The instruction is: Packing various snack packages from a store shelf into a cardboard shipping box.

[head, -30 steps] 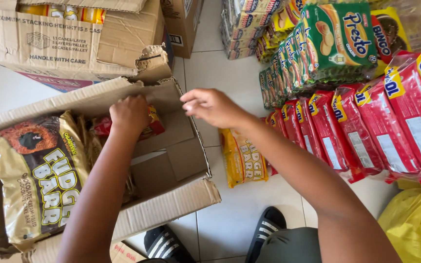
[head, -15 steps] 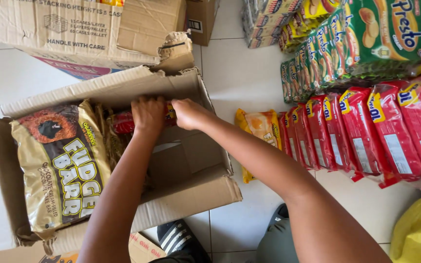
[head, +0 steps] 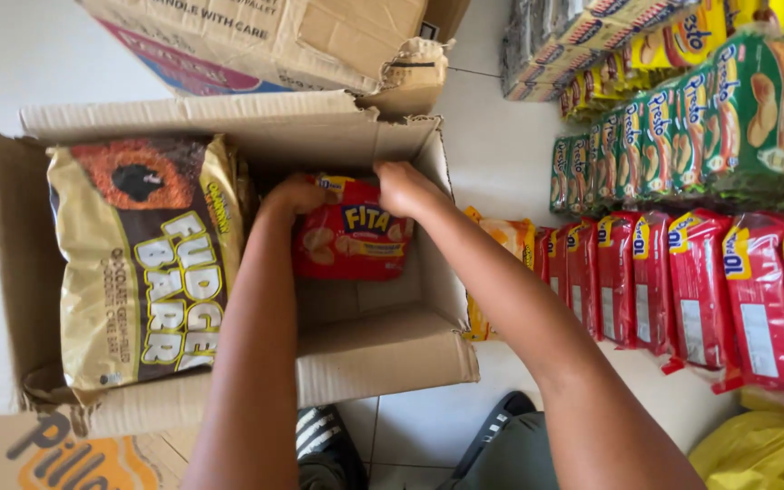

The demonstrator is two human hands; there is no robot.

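Both hands reach into an open cardboard box (head: 383, 358) on the tiled floor. My left hand (head: 294, 196) and my right hand (head: 404, 187) grip the top edge of a red cracker packet (head: 351, 240), which stands upright against the box's far wall. A large gold and brown bag of snack bars (head: 142, 259) fills the left side of the box, beside my left forearm.
A row of red packets (head: 682, 281) stands on the floor at right, with green packets (head: 682, 136) and yellow ones behind. An orange packet (head: 501, 238) leans by the box. Another carton (head: 265, 41) lies beyond. A yellow bag (head: 764, 449) sits bottom right. My sandalled feet show below.
My right hand came across from outside the box and joined the left on the red packet. The packet now stands more upright and in fuller view inside the box.
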